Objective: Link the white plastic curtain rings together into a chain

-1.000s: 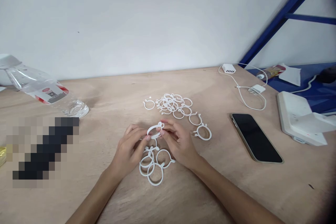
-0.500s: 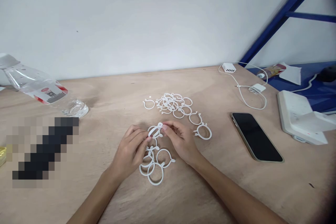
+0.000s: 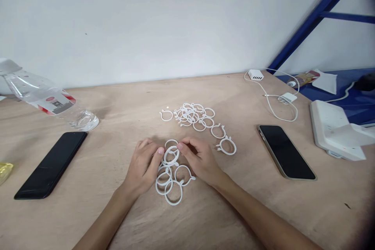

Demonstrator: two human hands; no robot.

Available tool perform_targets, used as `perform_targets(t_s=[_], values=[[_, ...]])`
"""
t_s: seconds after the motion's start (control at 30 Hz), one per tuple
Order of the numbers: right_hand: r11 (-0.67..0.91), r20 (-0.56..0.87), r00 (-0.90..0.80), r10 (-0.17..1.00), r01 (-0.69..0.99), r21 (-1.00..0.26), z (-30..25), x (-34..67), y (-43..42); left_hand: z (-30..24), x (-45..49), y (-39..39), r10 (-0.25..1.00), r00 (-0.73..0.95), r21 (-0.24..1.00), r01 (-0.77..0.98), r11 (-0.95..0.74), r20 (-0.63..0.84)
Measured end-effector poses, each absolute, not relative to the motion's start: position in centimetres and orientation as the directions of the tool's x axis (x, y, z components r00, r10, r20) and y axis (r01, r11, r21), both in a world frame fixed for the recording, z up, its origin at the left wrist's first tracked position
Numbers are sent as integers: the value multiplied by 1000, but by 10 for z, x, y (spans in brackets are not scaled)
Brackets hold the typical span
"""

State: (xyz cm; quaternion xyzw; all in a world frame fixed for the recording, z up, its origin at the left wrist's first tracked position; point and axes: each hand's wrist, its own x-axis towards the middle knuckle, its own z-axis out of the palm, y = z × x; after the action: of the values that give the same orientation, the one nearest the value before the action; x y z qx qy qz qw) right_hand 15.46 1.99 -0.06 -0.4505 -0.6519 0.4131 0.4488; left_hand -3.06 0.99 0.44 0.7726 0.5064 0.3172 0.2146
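Note:
Between my two hands is a white plastic curtain ring, tilted over other white rings on the table. My left hand is closed, its thumb tip at the ring's left side; the exact contact is partly hidden. At the ring's upper right edge, the thumb and curled fingers of my right hand pinch it. Just below lie several similar rings with small eyelets, among them a front ring and a right one. Farther back is a heap of rings, with a single ring to its left.
A black phone and a tilted-looking clear bottle are on the left. To the right lie another phone, a white charger with cable and a white device. A blue frame rises behind.
The ring between my hands has turned from nearly edge-on to showing its round opening and is lower, over the near rings. Both hands have shifted only slightly.

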Motion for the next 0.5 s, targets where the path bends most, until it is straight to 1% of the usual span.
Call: perform_targets(t_s=[0.07,0.17,0.3,0.5], values=[[254,211,-194,958,229,-940,0,155,20,3,-31,10,891,347,597,661,-455,294],[252,205,-211,956,231,-940,0,155,19,2,-30,10,857,443,551,660,-510,263],[228,176,-234,956,216,-949,-1,155,19,4,-30,10,848,494,615,612,-497,193],[205,143,-295,945,191,-960,0,155,20,9,-30,11,860,486,702,559,-441,154]])
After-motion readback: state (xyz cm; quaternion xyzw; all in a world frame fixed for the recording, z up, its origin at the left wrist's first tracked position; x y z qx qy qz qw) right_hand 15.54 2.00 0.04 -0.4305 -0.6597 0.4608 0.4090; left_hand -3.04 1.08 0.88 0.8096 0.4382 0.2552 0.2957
